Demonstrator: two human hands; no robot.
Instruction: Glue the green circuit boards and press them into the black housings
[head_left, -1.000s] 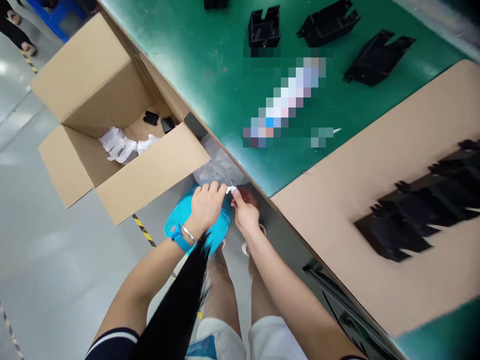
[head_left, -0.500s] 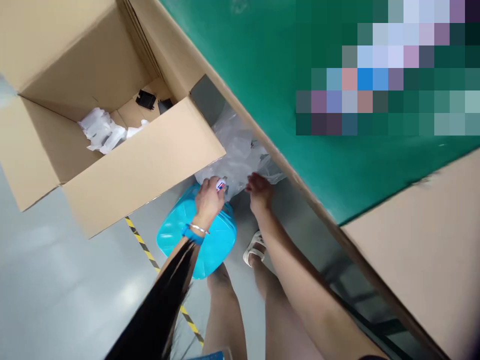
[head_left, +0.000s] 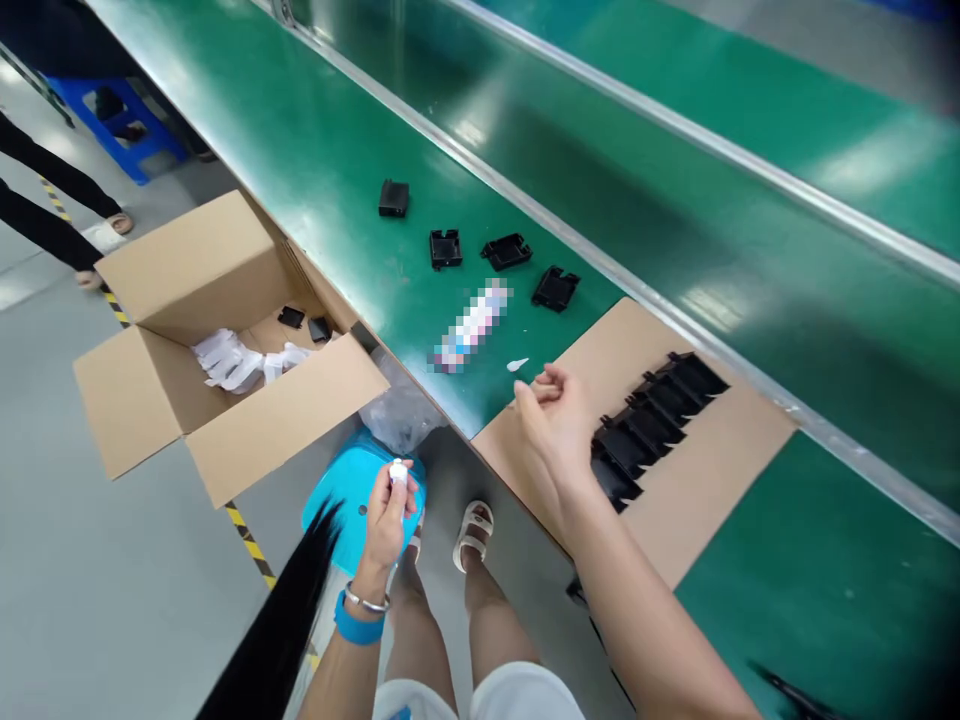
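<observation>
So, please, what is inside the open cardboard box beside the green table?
Inside the cardboard box, loose white pieces and two small black parts can be seen. The flap nearest the person hides part of the bottom; whatever lies there cannot be seen.

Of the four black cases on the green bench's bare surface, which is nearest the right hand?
The black case closest to the cardboard; the other three lie farther along the green bench from the right hand.
</observation>
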